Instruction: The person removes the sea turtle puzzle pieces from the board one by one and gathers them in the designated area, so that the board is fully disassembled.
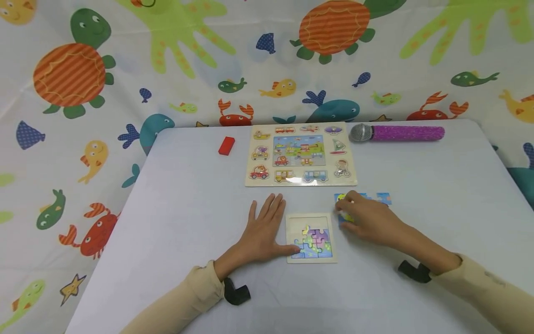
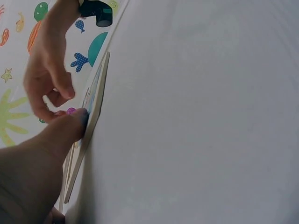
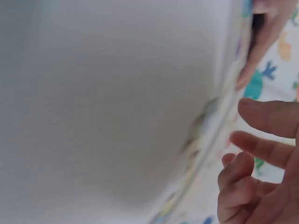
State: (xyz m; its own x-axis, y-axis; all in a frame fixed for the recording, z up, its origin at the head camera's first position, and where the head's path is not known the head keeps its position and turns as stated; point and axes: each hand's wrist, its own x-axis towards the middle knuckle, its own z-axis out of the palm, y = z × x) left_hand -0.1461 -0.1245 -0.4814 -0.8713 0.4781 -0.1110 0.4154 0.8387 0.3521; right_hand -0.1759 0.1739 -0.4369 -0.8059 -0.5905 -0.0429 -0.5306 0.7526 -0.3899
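Note:
A small square wooden jigsaw tray [image 1: 295, 222] lies in front of me, with several joined pieces [image 1: 319, 248] filling its lower and right parts. Spread flat on the table to its left, my left hand [image 1: 263, 234] lays its thumb over the tray's lower left corner. In the left wrist view that thumb [image 2: 70, 126] presses at the tray edge [image 2: 99, 107]. My right hand [image 1: 371, 220] hovers over loose blue and yellow jigsaw pieces [image 1: 384, 198] right of the tray, partly covering them. The right wrist view shows its bent fingers [image 3: 238, 191] and thumb apart, nothing between them.
Behind the tray lies a larger wooden vehicle puzzle board [image 1: 260, 132]. A red block [image 1: 226, 145] sits to its left and a purple microphone [image 1: 406, 133] to its right. A cloth with sea animals [image 1: 267, 65] hangs behind the white table [image 1: 183, 195].

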